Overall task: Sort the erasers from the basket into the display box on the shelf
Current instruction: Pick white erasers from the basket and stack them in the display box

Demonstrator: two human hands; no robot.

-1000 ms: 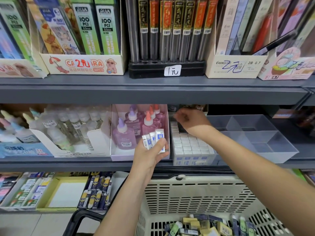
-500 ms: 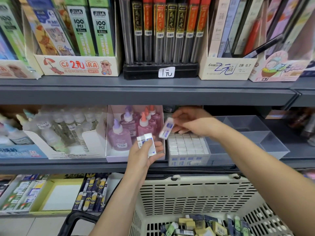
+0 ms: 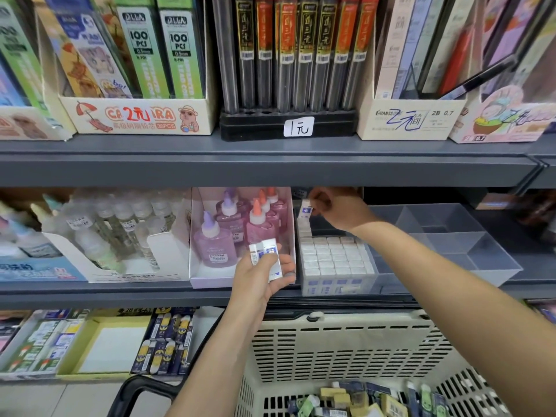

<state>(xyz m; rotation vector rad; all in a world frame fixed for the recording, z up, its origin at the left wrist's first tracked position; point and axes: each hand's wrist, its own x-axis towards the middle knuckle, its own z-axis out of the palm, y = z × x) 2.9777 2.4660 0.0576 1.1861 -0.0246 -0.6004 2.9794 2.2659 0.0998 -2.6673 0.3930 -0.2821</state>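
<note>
A display box (image 3: 373, 282) on the middle shelf holds rows of white erasers (image 3: 334, 257) standing on end. My right hand (image 3: 337, 207) reaches under the upper shelf and pinches one white eraser with a blue label (image 3: 305, 209) above the box's back rows. My left hand (image 3: 264, 273) is in front of the shelf, left of the box, gripping two white erasers (image 3: 266, 255). The cream plastic basket (image 3: 346, 350) sits below, with several mixed erasers (image 3: 361, 400) at its bottom.
A white box of pink glue bottles (image 3: 237, 233) stands just left of the display box. A clear divided tray (image 3: 457, 236) lies to its right. The upper shelf's edge (image 3: 270, 170) hangs low over the box. The basket's black handle (image 3: 135, 392) is at lower left.
My right hand took one eraser from my left hand and has carried it back over the rear of the display box. My left hand now holds two erasers instead of three.
</note>
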